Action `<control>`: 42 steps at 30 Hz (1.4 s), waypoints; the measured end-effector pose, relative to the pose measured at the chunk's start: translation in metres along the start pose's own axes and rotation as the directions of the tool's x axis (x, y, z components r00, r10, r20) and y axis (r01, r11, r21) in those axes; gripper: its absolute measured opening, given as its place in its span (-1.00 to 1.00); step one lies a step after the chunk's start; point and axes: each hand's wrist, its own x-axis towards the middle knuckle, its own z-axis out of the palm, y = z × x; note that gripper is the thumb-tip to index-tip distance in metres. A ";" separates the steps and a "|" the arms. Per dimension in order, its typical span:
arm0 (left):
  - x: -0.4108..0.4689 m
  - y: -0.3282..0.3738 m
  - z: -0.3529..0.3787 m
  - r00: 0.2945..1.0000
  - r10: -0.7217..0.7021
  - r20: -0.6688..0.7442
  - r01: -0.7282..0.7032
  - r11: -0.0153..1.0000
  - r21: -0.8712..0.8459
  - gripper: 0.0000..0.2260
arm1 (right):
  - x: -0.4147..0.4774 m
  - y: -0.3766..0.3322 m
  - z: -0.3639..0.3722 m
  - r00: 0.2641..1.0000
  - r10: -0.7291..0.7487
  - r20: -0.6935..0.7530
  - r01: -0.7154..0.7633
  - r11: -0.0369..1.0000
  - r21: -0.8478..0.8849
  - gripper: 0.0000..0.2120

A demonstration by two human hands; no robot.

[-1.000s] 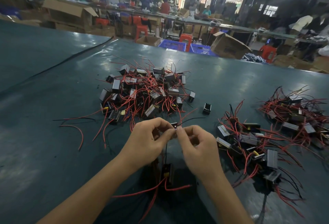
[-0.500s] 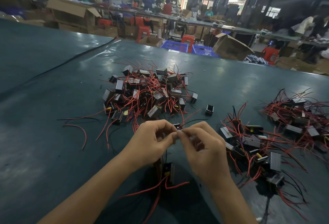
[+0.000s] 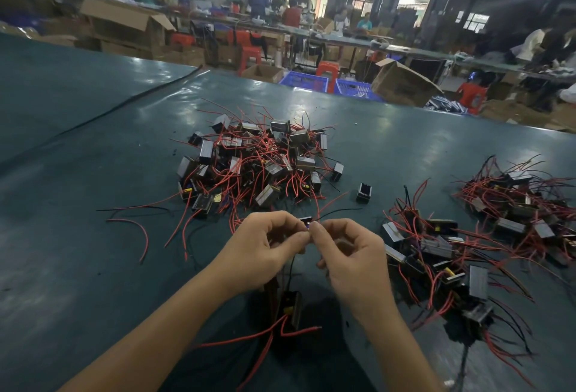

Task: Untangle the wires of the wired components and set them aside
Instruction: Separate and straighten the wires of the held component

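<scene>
My left hand (image 3: 268, 245) and my right hand (image 3: 352, 254) meet fingertip to fingertip above the dark green table (image 3: 93, 267), both pinching a thin black wire (image 3: 335, 212) that trails off to the right. Below them a small black component (image 3: 291, 307) hangs on that wire, with red wires (image 3: 265, 334) spreading from its lower end. Beyond my hands lies a tangled pile of black components with red wires (image 3: 258, 161).
A single loose black component (image 3: 364, 192) sits right of the pile. Two spread-out groups of wired components (image 3: 442, 254) (image 3: 523, 201) cover the table's right side. Loose red wires (image 3: 137, 226) lie at left. Cardboard boxes, blue crates and people fill the workshop behind.
My hands have stayed together pinching the wire, with only small finger shifts. The hanging component and its red wires have barely moved.
</scene>
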 end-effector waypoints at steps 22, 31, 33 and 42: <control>-0.001 -0.006 0.002 0.991 0.123 -0.060 -0.105 0.965 0.239 -0.99 | 0.001 0.003 0.004 0.916 0.350 0.195 -0.375 0.921 0.109 -0.67; 0.006 -0.002 -0.013 0.997 -0.076 0.009 0.076 0.997 0.013 -0.93 | 0.001 0.006 -0.009 0.922 -0.313 0.229 0.379 0.849 -0.368 -0.96; 0.005 -0.002 -0.013 0.993 -0.100 0.065 0.102 0.995 -0.022 -0.93 | 0.003 0.009 -0.012 0.892 -0.385 0.237 0.452 0.786 -0.422 -0.88; 0.002 -0.002 -0.016 0.986 -0.074 0.148 0.064 0.995 0.074 -0.90 | 0.000 -0.002 -0.009 0.988 -0.007 0.156 0.036 0.982 -0.186 -0.91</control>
